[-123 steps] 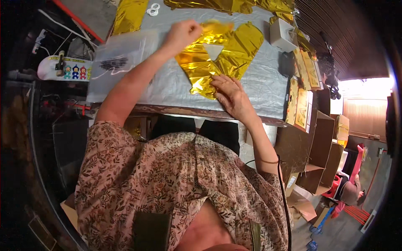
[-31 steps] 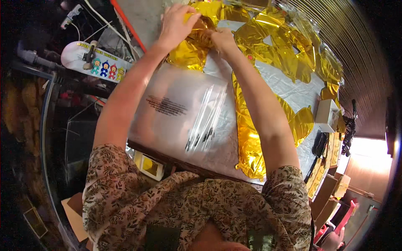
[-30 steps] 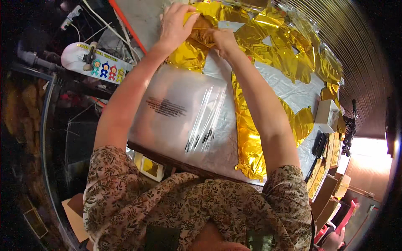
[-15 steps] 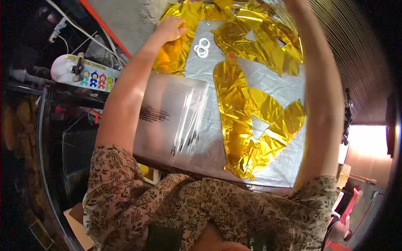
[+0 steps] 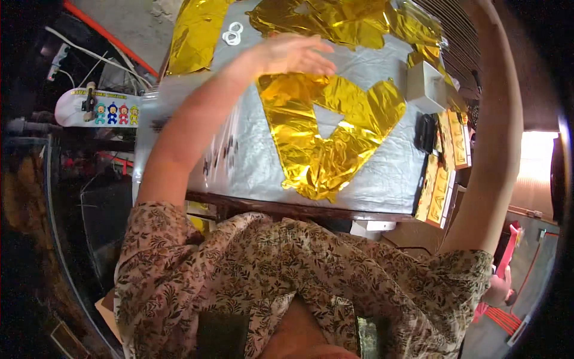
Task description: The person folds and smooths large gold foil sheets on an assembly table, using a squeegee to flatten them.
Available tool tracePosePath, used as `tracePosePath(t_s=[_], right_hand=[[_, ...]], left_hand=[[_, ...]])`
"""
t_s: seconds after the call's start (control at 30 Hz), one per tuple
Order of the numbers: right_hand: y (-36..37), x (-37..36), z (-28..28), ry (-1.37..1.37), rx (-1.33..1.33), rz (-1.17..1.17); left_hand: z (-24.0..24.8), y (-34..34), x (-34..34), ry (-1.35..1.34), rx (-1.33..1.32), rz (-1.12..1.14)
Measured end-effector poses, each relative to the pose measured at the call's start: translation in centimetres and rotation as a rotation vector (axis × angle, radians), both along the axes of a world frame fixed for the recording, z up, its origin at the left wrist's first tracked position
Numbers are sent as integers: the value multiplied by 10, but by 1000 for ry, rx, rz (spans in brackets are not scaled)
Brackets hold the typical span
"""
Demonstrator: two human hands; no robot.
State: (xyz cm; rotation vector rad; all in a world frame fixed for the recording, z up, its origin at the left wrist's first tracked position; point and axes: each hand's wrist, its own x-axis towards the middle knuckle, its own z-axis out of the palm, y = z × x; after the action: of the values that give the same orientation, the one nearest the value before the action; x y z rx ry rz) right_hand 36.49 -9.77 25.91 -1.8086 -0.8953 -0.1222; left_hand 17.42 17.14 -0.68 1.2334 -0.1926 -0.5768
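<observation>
A flat, uninflated gold foil balloon (image 5: 293, 149) with a triangular hole lies on the silver-covered table (image 5: 385, 173). Over its upper end hovers my left hand (image 5: 293, 55), slightly blurred, its fingers stretched out and nothing visible in them. Whether the hand touches the foil I cannot tell. Another gold foil balloon (image 5: 335, 24) spreads across the far side, and a further gold foil piece (image 5: 194, 39) lies at the far left. Between them are several thin white rings (image 5: 233, 34). My right arm reaches up along the right side; its hand is cut off by the top edge.
Clear printed plastic (image 5: 224, 143) lies under my left forearm. At the table's right edge are a white open box (image 5: 426, 87), a black object (image 5: 426, 133) and printed orange cards (image 5: 439, 191). A white skateboard (image 5: 72, 110) and cables stand left. Another person (image 5: 502, 287) is far right.
My left hand has left the gold foil at the far left and swung right, over the near balloon. My right arm has moved outward. The view has shifted, showing the box and cards.
</observation>
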Motion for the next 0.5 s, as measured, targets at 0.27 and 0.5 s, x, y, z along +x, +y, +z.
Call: tracePosePath(t_s=[0.27, 0.5], right_hand=[[-46, -187, -68, -29, -237, 245], [-56, -272, -139, -194, -129, 443]], left_hand=[[-10, -93, 41, 358, -491, 183], [-65, -62, -35, 268, -296, 190]])
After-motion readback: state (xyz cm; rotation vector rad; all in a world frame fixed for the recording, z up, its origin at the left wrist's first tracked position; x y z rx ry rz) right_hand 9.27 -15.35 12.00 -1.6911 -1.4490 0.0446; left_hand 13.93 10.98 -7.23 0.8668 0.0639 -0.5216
